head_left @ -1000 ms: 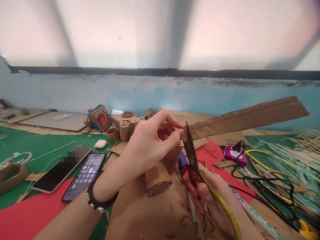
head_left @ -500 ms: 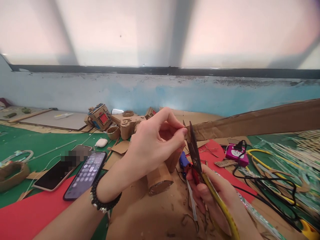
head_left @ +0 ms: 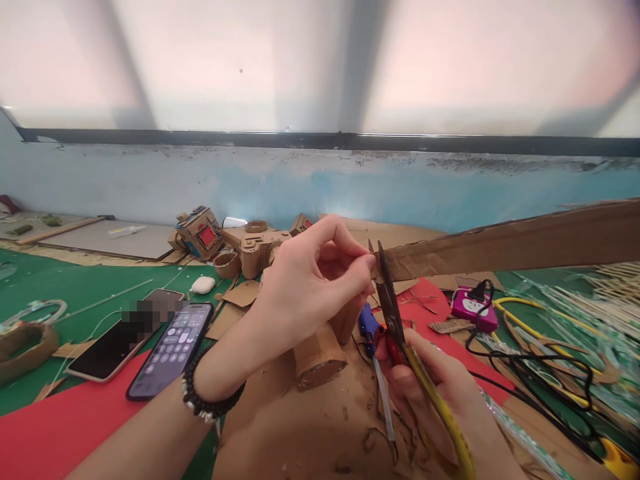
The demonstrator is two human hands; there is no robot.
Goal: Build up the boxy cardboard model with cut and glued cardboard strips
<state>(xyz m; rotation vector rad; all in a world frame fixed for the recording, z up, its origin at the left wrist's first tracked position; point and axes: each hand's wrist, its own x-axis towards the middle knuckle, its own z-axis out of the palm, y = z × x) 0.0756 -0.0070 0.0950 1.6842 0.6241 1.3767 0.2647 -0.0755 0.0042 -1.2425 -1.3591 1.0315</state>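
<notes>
Left hand, yours (head_left: pixel 307 290): thumb and forefinger pinched on one end of the cardboard strip (head_left: pixel 500 237), which runs rightward, out of view. Right hand, yours (head_left: pixel 453 393): curled round scissors (head_left: pixel 391 310), blades parted at that end. Advised: blades square, fingertips clear.

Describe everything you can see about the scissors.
The scissors have dark, metal-looking blades and a long, curved yellow handle, with red showing by the grip. They are held in the right hand, which hides part of the handles. The blades point upward, tilted slightly left, tips a little apart, around the near end of a brown cardboard strip, close beside the fingertips of the left hand, which pinch that end.
</notes>
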